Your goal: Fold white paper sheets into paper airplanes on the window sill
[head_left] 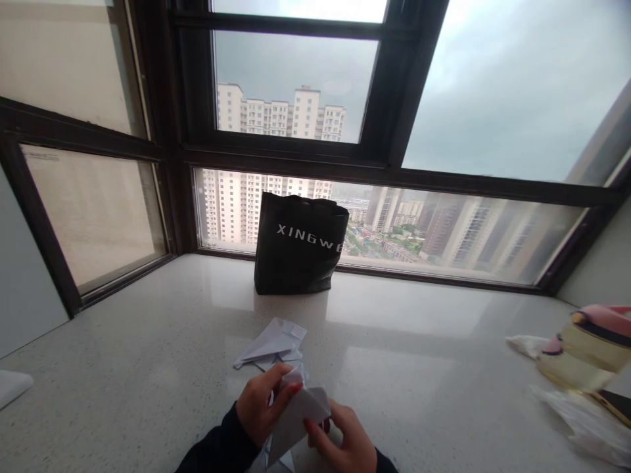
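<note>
A piece of folded white paper (pixel 296 420) is held between my two hands low in the middle of the head view. My left hand (pixel 262 404) pinches its upper left part, thumb on the near face. On the right edge, my right hand (pixel 346 439) grips the same paper between thumb and fingers. Just beyond my hands, more folded white paper (pixel 276 339) lies on the speckled white counter (pixel 419 381). Other bits of paper show beneath the held piece, partly hidden by it and my hands.
A black bag (pixel 300 253) with white lettering stands at the window behind the papers. At the right are a yellowish bottle with a pink lid (pixel 584 351), clear plastic (pixel 582 420) and a dark flat object. A white object (pixel 14 387) sits at the left edge.
</note>
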The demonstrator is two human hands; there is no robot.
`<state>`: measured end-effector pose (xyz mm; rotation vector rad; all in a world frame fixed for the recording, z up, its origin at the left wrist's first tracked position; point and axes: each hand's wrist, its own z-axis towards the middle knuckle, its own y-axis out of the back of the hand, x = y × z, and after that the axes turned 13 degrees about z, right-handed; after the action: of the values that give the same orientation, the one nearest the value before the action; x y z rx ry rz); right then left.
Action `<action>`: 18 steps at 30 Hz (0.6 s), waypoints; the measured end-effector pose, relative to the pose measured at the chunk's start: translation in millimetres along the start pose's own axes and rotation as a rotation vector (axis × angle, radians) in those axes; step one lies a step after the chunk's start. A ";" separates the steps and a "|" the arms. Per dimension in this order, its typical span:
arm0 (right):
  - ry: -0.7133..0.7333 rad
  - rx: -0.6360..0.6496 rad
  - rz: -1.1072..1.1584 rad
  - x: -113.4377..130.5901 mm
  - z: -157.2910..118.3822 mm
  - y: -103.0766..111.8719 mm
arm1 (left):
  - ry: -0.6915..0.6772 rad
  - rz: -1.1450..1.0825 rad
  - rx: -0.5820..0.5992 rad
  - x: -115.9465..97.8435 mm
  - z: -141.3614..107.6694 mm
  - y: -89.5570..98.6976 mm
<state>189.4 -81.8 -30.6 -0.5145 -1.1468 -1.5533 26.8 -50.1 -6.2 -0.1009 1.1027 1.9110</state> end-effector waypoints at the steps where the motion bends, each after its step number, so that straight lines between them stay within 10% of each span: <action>1: -0.028 -0.008 0.007 1.6 2.5 1.1 | -0.002 -0.012 -0.017 5.1 2.1 2.7; 9: -0.237 -0.101 0.299 -5.3 15.3 10.1 | 0.274 0.435 0.057 64.1 9.3 6.6; 18: -0.293 -0.183 0.449 -2.8 20.2 11.8 | 0.399 0.285 0.060 77.6 11.2 10.7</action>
<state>196.3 -62.3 -19.2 -1.0733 -1.0177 -1.2179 -23.2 7.0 -28.6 -0.3171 1.5048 2.1653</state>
